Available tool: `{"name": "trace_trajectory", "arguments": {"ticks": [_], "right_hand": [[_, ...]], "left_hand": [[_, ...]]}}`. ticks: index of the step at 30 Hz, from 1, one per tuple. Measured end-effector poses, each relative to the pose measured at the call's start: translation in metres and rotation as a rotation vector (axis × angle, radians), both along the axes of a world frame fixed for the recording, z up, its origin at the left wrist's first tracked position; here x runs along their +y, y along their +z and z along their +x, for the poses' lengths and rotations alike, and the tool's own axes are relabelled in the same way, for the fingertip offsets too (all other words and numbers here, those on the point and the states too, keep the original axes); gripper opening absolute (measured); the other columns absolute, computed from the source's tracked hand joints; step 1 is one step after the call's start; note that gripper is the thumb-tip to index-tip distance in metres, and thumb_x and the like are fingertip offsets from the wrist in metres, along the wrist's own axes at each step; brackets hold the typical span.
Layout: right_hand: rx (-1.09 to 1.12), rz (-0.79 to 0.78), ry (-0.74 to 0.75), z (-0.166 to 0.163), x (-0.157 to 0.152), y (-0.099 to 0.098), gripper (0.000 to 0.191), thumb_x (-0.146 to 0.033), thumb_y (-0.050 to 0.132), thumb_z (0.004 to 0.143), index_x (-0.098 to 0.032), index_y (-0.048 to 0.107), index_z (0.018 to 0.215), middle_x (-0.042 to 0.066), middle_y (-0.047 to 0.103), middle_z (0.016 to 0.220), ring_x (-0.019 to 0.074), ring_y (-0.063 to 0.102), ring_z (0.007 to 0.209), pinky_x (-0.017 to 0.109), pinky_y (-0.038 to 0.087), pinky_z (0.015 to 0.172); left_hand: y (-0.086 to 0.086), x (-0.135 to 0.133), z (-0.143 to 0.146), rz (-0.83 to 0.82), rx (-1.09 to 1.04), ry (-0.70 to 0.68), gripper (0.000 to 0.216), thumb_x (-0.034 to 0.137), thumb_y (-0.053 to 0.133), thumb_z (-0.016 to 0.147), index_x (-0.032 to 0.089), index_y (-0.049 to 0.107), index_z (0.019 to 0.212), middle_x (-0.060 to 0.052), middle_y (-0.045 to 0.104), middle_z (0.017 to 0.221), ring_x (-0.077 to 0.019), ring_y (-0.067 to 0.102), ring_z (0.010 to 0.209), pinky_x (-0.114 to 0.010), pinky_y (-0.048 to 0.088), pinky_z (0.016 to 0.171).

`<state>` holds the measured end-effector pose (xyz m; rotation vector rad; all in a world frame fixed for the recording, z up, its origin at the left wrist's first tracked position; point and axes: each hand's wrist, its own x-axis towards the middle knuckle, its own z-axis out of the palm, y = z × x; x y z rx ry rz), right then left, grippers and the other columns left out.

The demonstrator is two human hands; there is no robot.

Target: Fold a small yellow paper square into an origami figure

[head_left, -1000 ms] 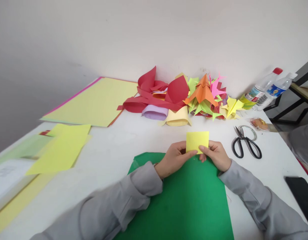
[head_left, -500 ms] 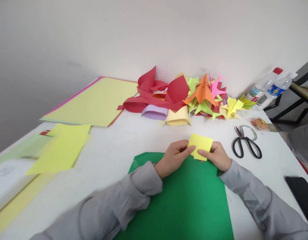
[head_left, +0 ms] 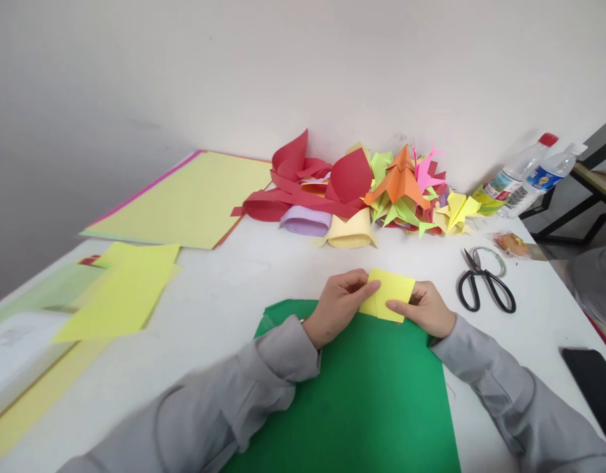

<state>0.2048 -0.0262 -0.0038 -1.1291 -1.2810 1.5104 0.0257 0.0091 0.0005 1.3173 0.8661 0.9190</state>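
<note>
A small folded piece of yellow paper [head_left: 392, 289] is held up between both hands, over the far edge of a green sheet [head_left: 366, 394]. My left hand [head_left: 338, 305] pinches its left side, thumb in front and the other fingers behind. At the lower right, my right hand [head_left: 428, 307] grips it the same way, its thumb lying across the front. A vertical crease or layer edge shows near the paper's left part. The fingertips behind the paper are hidden.
Black-handled scissors [head_left: 486, 282] and a tape roll [head_left: 490, 261] lie to the right, with a black phone [head_left: 591, 381] nearer. Two bottles [head_left: 512, 177] stand behind. Folded paper shapes [head_left: 401, 180] line the wall. Yellow sheets [head_left: 123, 289] lie at left.
The yellow paper has shifted slightly left and its tilt has changed. My left hand has moved a little left and up with it, and both hands keep their hold.
</note>
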Motion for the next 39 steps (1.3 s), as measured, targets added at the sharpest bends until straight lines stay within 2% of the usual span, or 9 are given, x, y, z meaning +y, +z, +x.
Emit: {"name": "trace_trajectory", "arguments": {"ticks": [9, 15, 18, 21, 24, 26, 33, 36, 39], "right_hand": [[-0.060, 0.002, 0.036, -0.001, -0.001, 0.000, 0.037, -0.048, 0.077, 0.064, -0.017, 0.071, 0.082, 0.003, 0.072, 0.073, 0.0179, 0.066, 0.063, 0.032, 0.056, 0.061], [-0.131, 0.076, -0.149, 0.000, 0.000, -0.001, 0.038, -0.054, 0.070, 0.071, -0.018, 0.061, 0.063, -0.002, 0.059, 0.048, 0.0112, 0.053, 0.043, 0.024, 0.044, 0.044], [-0.165, 0.091, -0.215, -0.001, 0.000, -0.003, 0.040, -0.054, 0.067, 0.073, -0.019, 0.054, 0.058, -0.003, 0.055, 0.044, 0.0099, 0.049, 0.039, 0.022, 0.039, 0.041], [-0.230, 0.134, -0.283, -0.001, -0.001, -0.007, 0.031, -0.049, 0.067, 0.074, -0.019, 0.059, 0.073, -0.007, 0.050, 0.044, 0.0094, 0.048, 0.037, 0.022, 0.037, 0.040], [-0.360, 0.190, -0.335, -0.001, -0.002, -0.011, 0.038, -0.042, 0.065, 0.076, -0.019, 0.060, 0.105, -0.009, 0.047, 0.047, 0.0102, 0.047, 0.038, 0.024, 0.040, 0.043], [-0.480, 0.245, -0.336, -0.001, -0.004, -0.013, 0.037, -0.038, 0.062, 0.078, -0.018, 0.060, 0.110, -0.008, 0.048, 0.048, 0.0109, 0.048, 0.041, 0.025, 0.041, 0.046], [-0.921, 0.428, -0.335, -0.002, -0.011, -0.010, 0.024, -0.029, 0.055, 0.083, -0.019, 0.064, 0.103, -0.002, 0.060, 0.060, 0.0132, 0.054, 0.049, 0.027, 0.046, 0.055], [-0.972, 0.525, -0.346, -0.001, -0.013, -0.010, 0.021, -0.026, 0.054, 0.083, -0.019, 0.064, 0.101, 0.001, 0.060, 0.068, 0.0146, 0.055, 0.055, 0.029, 0.049, 0.060], [-0.974, 0.695, -0.361, 0.000, -0.013, -0.012, 0.021, -0.023, 0.054, 0.084, -0.018, 0.063, 0.103, 0.007, 0.061, 0.087, 0.0194, 0.059, 0.077, 0.033, 0.051, 0.071]], "left_hand": [[0.001, 0.001, 0.000, -0.092, -0.072, 0.066, 0.037, 0.045, 0.067, 0.072, 0.016, 0.051, 0.056, 0.007, 0.034, 0.043, -0.0053, 0.029, 0.041, -0.020, 0.021, 0.042], [-0.005, 0.004, 0.001, -0.177, -0.083, 0.119, 0.034, 0.047, 0.065, 0.073, 0.016, 0.054, 0.062, 0.008, 0.035, 0.046, -0.0057, 0.028, 0.040, -0.020, 0.021, 0.039], [-0.008, 0.003, 0.000, 0.017, 0.038, 0.226, 0.023, 0.040, 0.060, 0.079, 0.017, 0.059, 0.075, 0.006, 0.044, 0.053, -0.0079, 0.037, 0.045, -0.020, 0.031, 0.043], [-0.012, 0.001, -0.001, 0.386, 0.213, 0.289, 0.009, 0.025, 0.058, 0.081, 0.017, 0.060, 0.086, 0.000, 0.054, 0.073, -0.0109, 0.049, 0.059, -0.023, 0.042, 0.055], [-0.015, -0.003, -0.001, 0.716, 0.400, 0.157, 0.012, 0.018, 0.051, 0.086, 0.018, 0.062, 0.084, -0.006, 0.058, 0.085, -0.0164, 0.055, 0.077, -0.029, 0.049, 0.070], [-0.017, -0.006, 0.000, 0.867, 0.505, 0.063, 0.016, 0.016, 0.048, 0.088, 0.016, 0.064, 0.085, -0.010, 0.061, 0.092, -0.0204, 0.056, 0.089, -0.034, 0.050, 0.079], [-0.018, -0.010, 0.001, 1.077, 0.731, -0.070, 0.019, 0.016, 0.048, 0.089, 0.011, 0.065, 0.083, -0.013, 0.065, 0.096, -0.0235, 0.056, 0.093, -0.041, 0.052, 0.084], [-0.019, -0.010, 0.000, 1.122, 0.772, -0.042, 0.019, 0.018, 0.048, 0.090, 0.012, 0.065, 0.083, -0.012, 0.065, 0.098, -0.0239, 0.056, 0.096, -0.042, 0.052, 0.088], [-0.019, -0.011, 0.000, 1.131, 0.806, -0.032, 0.018, 0.019, 0.049, 0.090, 0.010, 0.065, 0.086, -0.014, 0.066, 0.100, -0.0251, 0.055, 0.100, -0.042, 0.050, 0.091]]}}
